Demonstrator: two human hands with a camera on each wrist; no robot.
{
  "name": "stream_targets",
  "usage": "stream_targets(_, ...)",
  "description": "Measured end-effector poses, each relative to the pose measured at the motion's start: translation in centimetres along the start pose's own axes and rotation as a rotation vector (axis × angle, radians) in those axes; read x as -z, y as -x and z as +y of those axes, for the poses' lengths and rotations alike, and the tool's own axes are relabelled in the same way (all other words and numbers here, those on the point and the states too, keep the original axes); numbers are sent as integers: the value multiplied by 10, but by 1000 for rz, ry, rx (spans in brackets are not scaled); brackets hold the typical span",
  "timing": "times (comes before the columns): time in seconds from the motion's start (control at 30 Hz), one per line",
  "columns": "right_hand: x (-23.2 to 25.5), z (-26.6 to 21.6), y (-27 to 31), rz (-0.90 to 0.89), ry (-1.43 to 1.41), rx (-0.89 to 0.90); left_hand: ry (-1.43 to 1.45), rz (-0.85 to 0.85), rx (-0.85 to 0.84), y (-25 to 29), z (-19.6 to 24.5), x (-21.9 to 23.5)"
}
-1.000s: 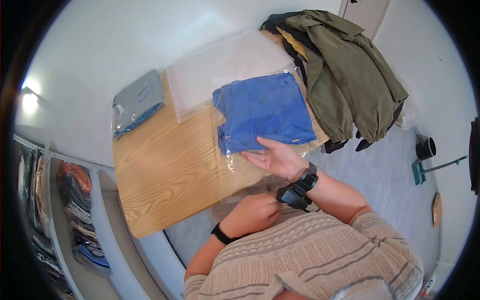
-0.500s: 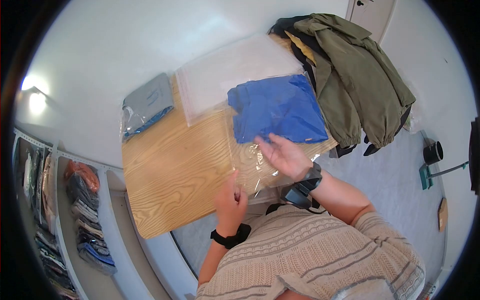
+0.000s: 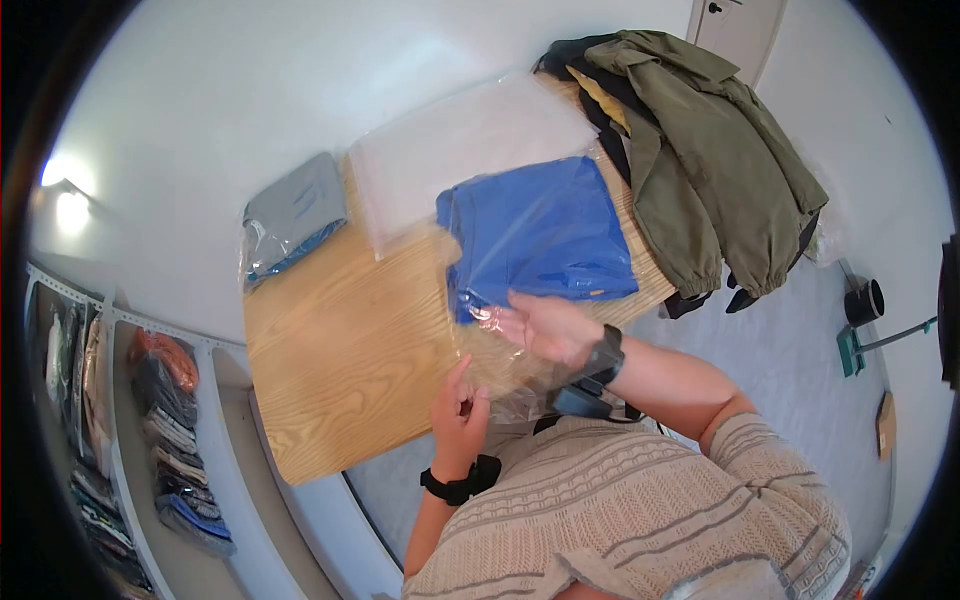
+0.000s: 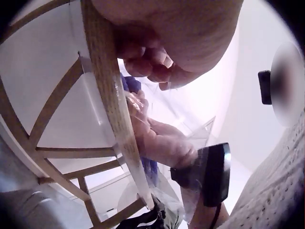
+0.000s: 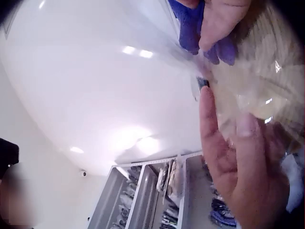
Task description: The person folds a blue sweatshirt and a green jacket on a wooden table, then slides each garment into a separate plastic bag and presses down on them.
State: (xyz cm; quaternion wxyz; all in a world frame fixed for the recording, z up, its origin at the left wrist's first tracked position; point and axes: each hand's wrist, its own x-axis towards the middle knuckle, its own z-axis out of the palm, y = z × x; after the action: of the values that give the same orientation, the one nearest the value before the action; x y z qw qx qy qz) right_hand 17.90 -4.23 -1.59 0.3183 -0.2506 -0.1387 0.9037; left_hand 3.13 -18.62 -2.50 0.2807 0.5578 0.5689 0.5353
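A folded blue garment (image 3: 540, 230) lies on the table inside a clear plastic bag (image 3: 455, 330), whose film spreads toward the person's body. My right hand (image 3: 550, 328) is at the garment's near edge, palm up with fingers mostly straight, and film overlaps it. Closer to the table's front edge, my left hand (image 3: 460, 415) has its index finger extended and its other fingers curled at the bag's near side. In the right wrist view the left hand (image 5: 248, 167) shows thumb and index apart, with shiny film around the curled fingers.
A grey garment in a clear bag (image 3: 295, 215) lies at the table's left back. Flat translucent bags (image 3: 450, 150) lie behind the blue garment. Olive and black jackets (image 3: 690, 150) hang over the right edge. Shelves with packed clothes (image 3: 180, 430) stand on the left.
My left hand has moved left and up from beside the right wrist to the bag's near left side. The right hand stays palm up near the garment, shifting slightly; the bag's near film has moved.
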Motion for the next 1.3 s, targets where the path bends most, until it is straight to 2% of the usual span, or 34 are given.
stream_targets(0.13, -6, -1, 10, 119, 13, 62, -37, -11, -38, 6, -4, 2)
stream_targets(0.2, -5, -11, -2, 271, -44, 210, 18, -48, -20, 7, -4, 5)
stream_targets(0.23, -9, -12, 1, 268, -43, 209, 18, -45, -21, 6, -4, 5)
stream_targets(0.3, -14, -12, 11, 232, 105, 10, -81, -60, -91, 4, -3, 7)
stream_targets(0.33, -11, -10, 14, 233, 103, 10, -81, -62, -91, 4, -1, 7)
stream_targets(0.4, -6, -8, 23, 57, 149, -243, -80, -64, -101, 3, 1, 7)
stream_targets(0.43, -6, -6, 27, 63, 152, -244, -75, -63, -98, 5, -2, 6)
stream_targets(0.5, -7, 0, 39, 81, 384, 185, 31, -33, -13, 11, -12, 6)
stream_targets(0.53, -20, -1, 41, 139, 447, 345, 33, -34, -7, 13, -14, 8)
stream_targets(0.57, -22, -1, 38, 142, 447, 344, 80, -40, -15, 14, -16, 10)
stream_targets(0.63, -25, -1, 34, 204, 1012, 673, 129, -48, -26, 13, -15, 11)
stream_targets(0.67, -29, -1, 30, 165, 1210, 761, 148, -58, 10, 13, -12, 12)
stream_targets(0.7, -32, 0, 23, 168, 1210, 761, 165, -68, 48, 13, -9, 13)
stream_targets(0.73, -33, 4, 12, 228, 1402, 858, 165, -70, 49, 12, -8, 14)
stream_targets(0.77, -34, 6, 2, 289, 1595, 954, 113, -81, -26, 10, -8, 14)
stream_targets(0.8, -33, 5, -6, 303, 1669, 1042, 62, -90, -99, 8, -7, 15)
stream_targets(0.83, -50, 4, -4, 301, 1668, 1038, 61, -89, -95, 8, -7, 15)
stream_targets(0.9, -82, 2, 1, 590, 2029, 491, 72, -62, -62, 8, -5, 12)
stream_targets(0.93, -77, 2, -7, 585, 2030, 488, 71, -59, -59, 9, -5, 11)
stream_targets(1.0, -66, 0, -25, 602, 2219, 457, 73, -20, -66, 8, -4, 9)
stream_targets(1.13, -64, -9, -18, 561, 2170, 511, 67, -40, -26, 9, -12, 9)
stream_targets(1.2, -68, -12, -9, 492, 2009, 905, 79, -29, -55, 9, -15, 7)
stream_targets(1.23, -62, -10, -12, 491, 2014, 899, 82, -27, -51, 9, -15, 7)
stream_targets(1.3, -41, -4, -23, 328, 2239, 1426, 48, -37, -69, 8, -10, 7)
